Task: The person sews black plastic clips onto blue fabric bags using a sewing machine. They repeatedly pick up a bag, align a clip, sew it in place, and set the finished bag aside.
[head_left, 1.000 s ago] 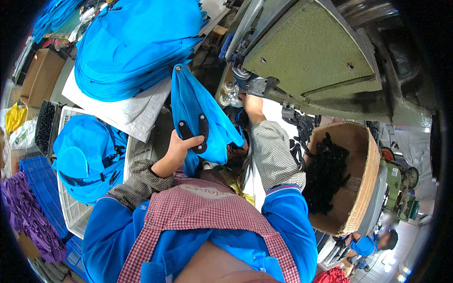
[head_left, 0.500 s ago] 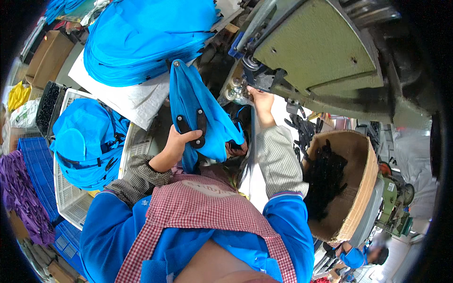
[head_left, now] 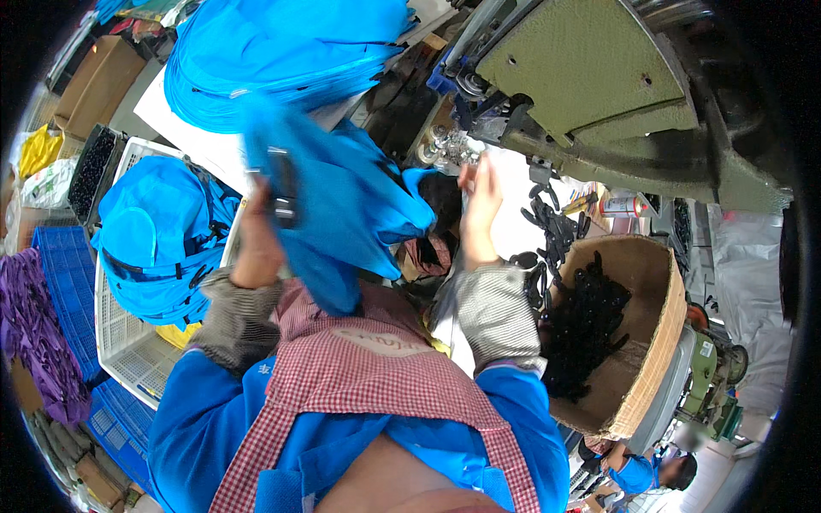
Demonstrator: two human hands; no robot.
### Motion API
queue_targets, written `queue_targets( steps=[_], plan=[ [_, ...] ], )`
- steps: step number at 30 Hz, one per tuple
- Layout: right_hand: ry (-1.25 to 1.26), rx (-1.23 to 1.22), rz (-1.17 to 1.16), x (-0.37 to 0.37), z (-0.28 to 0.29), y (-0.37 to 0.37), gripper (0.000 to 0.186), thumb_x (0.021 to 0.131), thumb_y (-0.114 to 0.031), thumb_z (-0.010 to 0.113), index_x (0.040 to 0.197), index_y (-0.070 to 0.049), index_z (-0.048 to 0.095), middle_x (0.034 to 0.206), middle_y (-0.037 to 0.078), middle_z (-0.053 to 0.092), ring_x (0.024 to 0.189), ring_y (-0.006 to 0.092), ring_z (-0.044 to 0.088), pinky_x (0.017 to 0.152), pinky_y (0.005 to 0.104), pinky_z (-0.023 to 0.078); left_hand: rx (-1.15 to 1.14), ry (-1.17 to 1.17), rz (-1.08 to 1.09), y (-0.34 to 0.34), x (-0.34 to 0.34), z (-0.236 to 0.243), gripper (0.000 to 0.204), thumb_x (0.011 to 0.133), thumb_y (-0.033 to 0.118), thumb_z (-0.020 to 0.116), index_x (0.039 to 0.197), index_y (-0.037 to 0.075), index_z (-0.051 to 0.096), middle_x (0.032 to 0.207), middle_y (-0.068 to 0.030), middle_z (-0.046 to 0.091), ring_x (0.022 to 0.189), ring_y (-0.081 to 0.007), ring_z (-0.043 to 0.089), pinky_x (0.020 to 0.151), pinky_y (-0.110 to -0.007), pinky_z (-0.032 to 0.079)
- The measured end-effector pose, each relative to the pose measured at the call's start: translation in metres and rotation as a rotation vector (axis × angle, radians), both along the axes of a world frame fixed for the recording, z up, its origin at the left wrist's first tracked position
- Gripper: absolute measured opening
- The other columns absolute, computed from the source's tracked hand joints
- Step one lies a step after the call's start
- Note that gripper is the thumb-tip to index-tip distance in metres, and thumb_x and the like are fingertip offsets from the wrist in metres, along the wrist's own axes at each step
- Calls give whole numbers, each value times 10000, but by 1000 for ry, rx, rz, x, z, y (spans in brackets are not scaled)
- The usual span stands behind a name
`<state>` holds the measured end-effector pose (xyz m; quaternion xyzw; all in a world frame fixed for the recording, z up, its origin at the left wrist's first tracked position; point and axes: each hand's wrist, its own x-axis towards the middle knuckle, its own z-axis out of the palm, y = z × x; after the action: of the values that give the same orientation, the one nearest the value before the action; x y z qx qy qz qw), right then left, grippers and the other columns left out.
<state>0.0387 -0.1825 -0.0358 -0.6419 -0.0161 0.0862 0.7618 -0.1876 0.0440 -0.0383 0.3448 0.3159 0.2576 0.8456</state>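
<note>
In the head view I have the left hand (head_left: 259,239) at the left edge of the blue cloth (head_left: 342,209), near its black tabs (head_left: 282,188). Motion blurs both. The grip looks closed on that edge, though the fingers are mostly hidden and I cannot tell how firm it is. The cloth hangs tilted in front of the checked apron (head_left: 376,368), its upper end overlapping the blue stack (head_left: 282,51) in my view; whether they touch, I cannot tell.

I see the right hand (head_left: 483,205) well apart from the cloth, raised beside the green machine (head_left: 590,73), fingers extended and loosely parted, with nothing I can make out in it. Just ahead of its fingertips is a cluster of small clear containers (head_left: 449,150).

To the right I see black strips (head_left: 552,231) lying loose beside a carton (head_left: 658,342) holding more. To the left, a white basket (head_left: 128,368) holds blue bags (head_left: 154,231); farther left are purple straps (head_left: 38,333). A co-worker (head_left: 637,474) shows at lower right.
</note>
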Motion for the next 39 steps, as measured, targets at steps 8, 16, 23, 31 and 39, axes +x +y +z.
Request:
queue_targets(
  steps=[8,16,23,31,39],
  plan=[
    [1002,456,596,-76,-158,-104,515,925,-334,369,1347,-71,233,1323,168,357,1174,317,398,971,495,347,-512,85,-107,-22,-142,-88,576,883,454,408,1312,77,333,1318,-129,395,1167,-325,404,990,-476,304],
    [231,4,859,-169,-36,-47,140,787,-78,621,918,-36,595,892,18,591,818,124,551,722,280,457,1344,112,-468,-24,-8,-11,387,816,240,564,1139,32,526,1238,-160,466,1147,-315,426,962,-379,322],
    [69,-85,546,-150,-14,-55,224,747,-36,648,957,-17,571,889,37,607,781,102,556,719,252,458,1000,273,-1124,-54,76,-15,581,623,415,747,967,-31,604,844,-131,638,755,-214,602,697,-321,455],
    [270,113,320,-83,25,-53,313,766,-113,668,1022,21,548,958,87,608,822,149,576,752,278,471,363,-59,-1257,-83,112,17,457,636,154,762,1011,-45,591,925,-80,637,817,-144,591,773,-285,460],
    [140,-107,376,-35,42,-26,325,752,-209,691,961,19,590,896,87,631,773,154,596,719,283,482,470,-209,-1279,-72,147,34,476,719,140,702,1128,-10,513,1021,-60,595,914,-122,545,818,-284,437]
  ],
)
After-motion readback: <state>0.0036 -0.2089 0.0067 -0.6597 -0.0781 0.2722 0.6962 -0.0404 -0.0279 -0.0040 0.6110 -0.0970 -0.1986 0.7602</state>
